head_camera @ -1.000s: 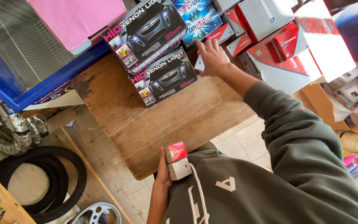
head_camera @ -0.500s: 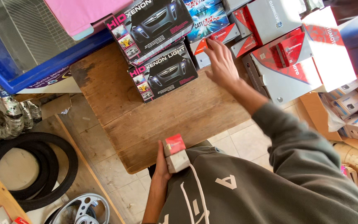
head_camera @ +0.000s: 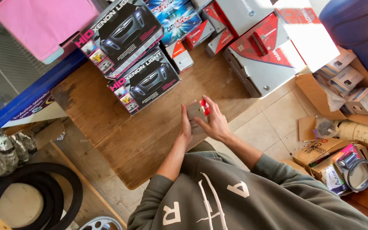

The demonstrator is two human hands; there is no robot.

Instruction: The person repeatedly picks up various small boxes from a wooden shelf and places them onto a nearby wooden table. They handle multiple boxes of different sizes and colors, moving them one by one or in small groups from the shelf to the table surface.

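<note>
A small rectangular box [head_camera: 197, 111], grey-brown on its broad face with a red and white end, sits just above the centre of the frame. It is held upright between both hands, above the near edge of a worn wooden tabletop. The left hand [head_camera: 185, 127] grips its left side; the right hand [head_camera: 214, 123] wraps its right side, fingers over the red end.

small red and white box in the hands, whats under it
The small box, held by the left hand and right hand, hangs over the wooden table; the patch directly beneath is covered.
</note>
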